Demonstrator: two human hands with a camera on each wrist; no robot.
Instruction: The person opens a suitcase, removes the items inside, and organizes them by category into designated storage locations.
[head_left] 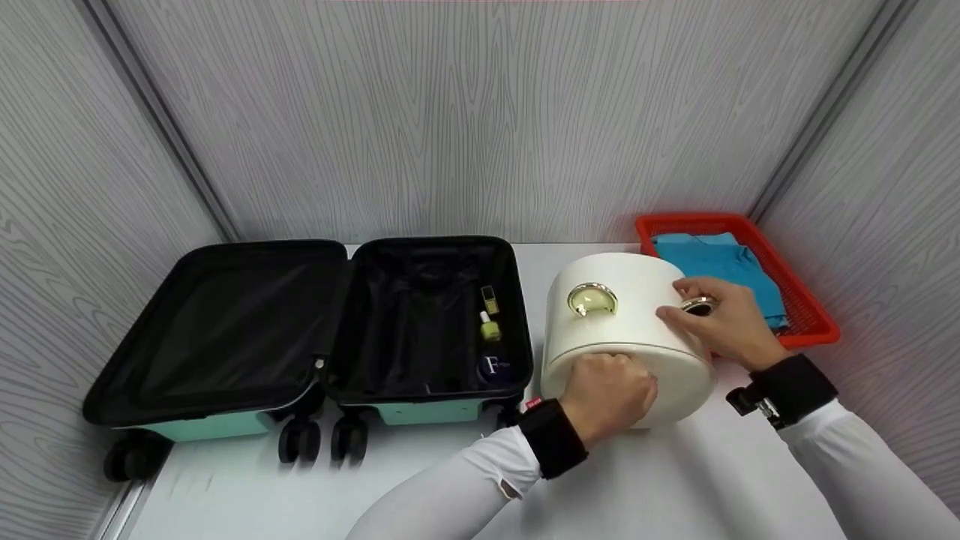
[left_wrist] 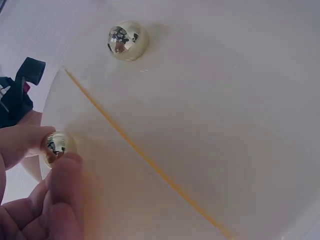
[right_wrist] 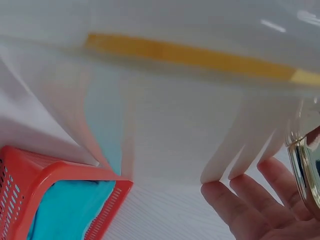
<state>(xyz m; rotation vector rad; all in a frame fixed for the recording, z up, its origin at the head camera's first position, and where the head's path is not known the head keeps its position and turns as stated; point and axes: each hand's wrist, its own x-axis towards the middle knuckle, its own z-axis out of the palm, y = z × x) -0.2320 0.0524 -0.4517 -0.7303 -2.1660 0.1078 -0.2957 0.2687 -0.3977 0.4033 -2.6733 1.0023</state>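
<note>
A glossy white, rounded storage case (head_left: 615,330) stands at centre right, with a seam across its front that shows as a yellow line in the left wrist view. Two gold ring handles stick up from it, one at left (head_left: 592,300) and one at right (head_left: 699,305). My left hand (head_left: 609,394) is at the front face, where thumb and finger pinch a round gold knob (left_wrist: 57,146). A second gold knob (left_wrist: 127,41) sits farther along that face. Around the right handle, my right hand (head_left: 727,319) spreads thumb and fingers, with extended fingertips (right_wrist: 212,187) against the white surface.
An open mint-green suitcase (head_left: 431,412) lies at left, black inside. Its right half holds a green-yellow bottle (head_left: 489,328), a small gold-topped bottle (head_left: 490,300) and a dark item marked F (head_left: 495,367). Behind the case at right, a red basket (head_left: 814,322) holds folded blue cloth (head_left: 720,262).
</note>
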